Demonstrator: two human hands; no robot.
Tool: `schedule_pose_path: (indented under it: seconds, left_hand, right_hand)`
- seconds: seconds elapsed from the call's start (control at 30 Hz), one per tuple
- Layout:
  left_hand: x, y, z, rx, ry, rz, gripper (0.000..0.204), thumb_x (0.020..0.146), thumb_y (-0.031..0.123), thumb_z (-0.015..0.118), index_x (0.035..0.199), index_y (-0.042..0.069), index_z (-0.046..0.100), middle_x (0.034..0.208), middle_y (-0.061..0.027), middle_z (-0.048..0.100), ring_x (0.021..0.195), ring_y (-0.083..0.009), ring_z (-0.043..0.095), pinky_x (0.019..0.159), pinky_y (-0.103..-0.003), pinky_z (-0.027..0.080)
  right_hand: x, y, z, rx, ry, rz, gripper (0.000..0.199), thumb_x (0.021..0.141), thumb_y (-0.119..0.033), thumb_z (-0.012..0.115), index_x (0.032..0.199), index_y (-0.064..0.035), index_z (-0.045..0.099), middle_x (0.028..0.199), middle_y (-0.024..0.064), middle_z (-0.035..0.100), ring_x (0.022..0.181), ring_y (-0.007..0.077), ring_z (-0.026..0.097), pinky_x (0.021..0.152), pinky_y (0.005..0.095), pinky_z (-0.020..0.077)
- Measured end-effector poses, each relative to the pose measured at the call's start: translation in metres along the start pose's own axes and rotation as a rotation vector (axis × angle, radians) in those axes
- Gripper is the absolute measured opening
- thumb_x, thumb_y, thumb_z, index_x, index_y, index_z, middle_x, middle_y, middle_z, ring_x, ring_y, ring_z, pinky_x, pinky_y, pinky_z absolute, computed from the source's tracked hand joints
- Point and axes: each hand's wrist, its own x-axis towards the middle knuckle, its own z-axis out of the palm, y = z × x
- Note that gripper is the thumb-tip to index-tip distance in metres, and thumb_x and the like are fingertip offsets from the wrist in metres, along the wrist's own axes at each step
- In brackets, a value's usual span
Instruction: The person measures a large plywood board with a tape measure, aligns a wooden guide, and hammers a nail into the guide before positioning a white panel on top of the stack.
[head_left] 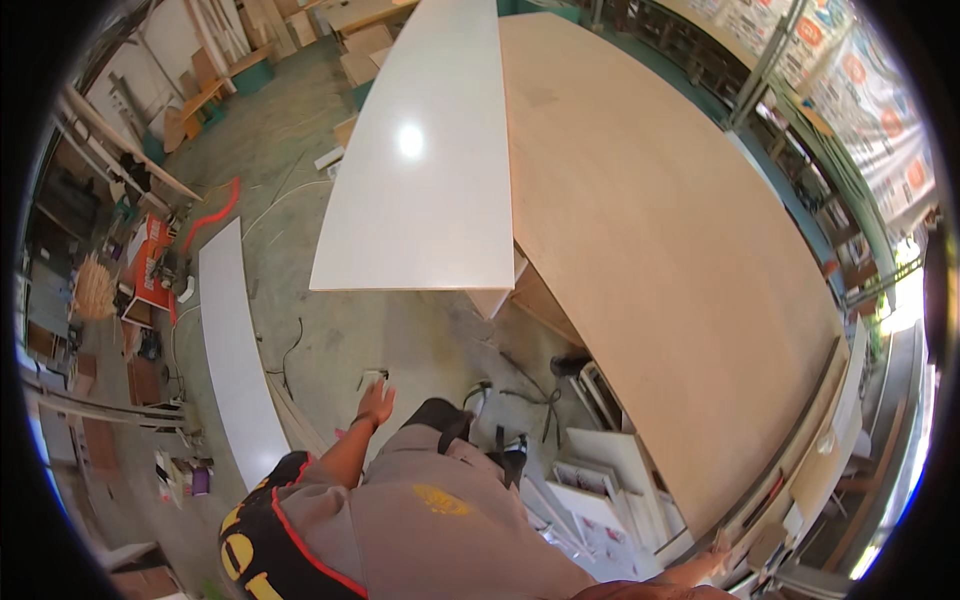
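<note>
My left hand (pixel 375 402) hangs out in front of my body over the concrete floor, fingers apart and holding nothing. My right hand (pixel 716 560) is low at the right, at the near corner of a large brown wooden panel (pixel 660 260). It seems to touch the edge there, but its fingers are too small and blurred to read. A long glossy white board (pixel 430 200) lies beside the brown panel's left edge, its near end jutting out over the floor.
Another white board (pixel 235 340) lies to the left. Offcuts (pixel 600 480) are stacked under the brown panel's near left edge. A black cable (pixel 545 400) trails over the floor near my feet. An orange box (pixel 150 262) stands far left, by a red hose (pixel 213 215). A metal rack (pixel 800 140) lines the right side.
</note>
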Motion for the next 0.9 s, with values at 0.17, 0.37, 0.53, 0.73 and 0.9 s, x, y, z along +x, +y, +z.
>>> schedule_pose_path:
  seconds: [0.17,0.37,0.53,0.73,0.9]
  left_hand:
    - [-0.048,-0.195,0.058,-0.014,-0.212,-0.287,0.075,0.095,0.060,0.043,0.141,0.002,0.052,0.143,-0.0254,0.052,0.136,-0.0407,0.046,0.114,-0.047,0.036]
    - [-0.115,-0.254,0.111,-0.404,-0.169,-0.595,0.060,0.094,0.052,0.049,0.114,-0.001,0.070,0.119,-0.0274,0.066,0.118,-0.0429,0.060,0.102,-0.049,0.046]
    - [-0.086,-0.323,0.090,-0.720,-0.105,-0.587,0.055,0.090,0.044,0.063,0.129,0.005,0.063,0.124,-0.0191,0.066,0.109,-0.0371,0.064,0.071,-0.049,0.059]
    - [0.017,-0.503,-0.104,-0.725,0.559,-0.384,0.030,0.098,0.030,0.053,0.108,0.003,0.061,0.099,-0.0189,0.062,0.096,-0.0365,0.059,0.090,-0.046,0.046]
    - [0.023,-0.421,-0.479,-1.261,0.956,-0.061,0.052,0.103,0.034,0.048,0.145,0.003,0.047,0.141,-0.0099,0.057,0.128,-0.0234,0.055,0.104,-0.040,0.044]
  right_hand:
    - [-0.092,0.015,0.054,-0.846,0.371,-0.237,0.037,0.094,-0.034,0.062,0.115,-0.0039,0.066,0.103,0.0108,0.067,0.084,0.0251,0.066,0.064,0.0382,0.0549]
    - [-0.345,0.094,0.167,-1.247,0.130,-0.623,0.037,0.089,-0.027,0.065,0.117,-0.0020,0.066,0.110,0.0157,0.068,0.094,0.0338,0.068,0.072,0.0476,0.0557]
    - [-0.726,0.149,0.302,-0.172,-0.777,-0.688,0.047,0.087,-0.024,0.074,0.121,0.0079,0.064,0.116,0.0252,0.067,0.106,0.0363,0.065,0.095,0.0426,0.0516]
    - [-1.029,0.157,0.354,-0.413,-0.734,-0.567,0.069,0.083,-0.030,0.078,0.140,-0.0046,0.048,0.133,0.0288,0.049,0.121,0.0420,0.048,0.095,0.0521,0.0500]
    - [-1.119,0.129,0.335,-0.325,-0.651,-0.109,0.083,0.084,-0.032,0.072,0.153,-0.0208,0.027,0.140,0.0319,0.038,0.122,0.0431,0.049,0.100,0.0552,0.0459]
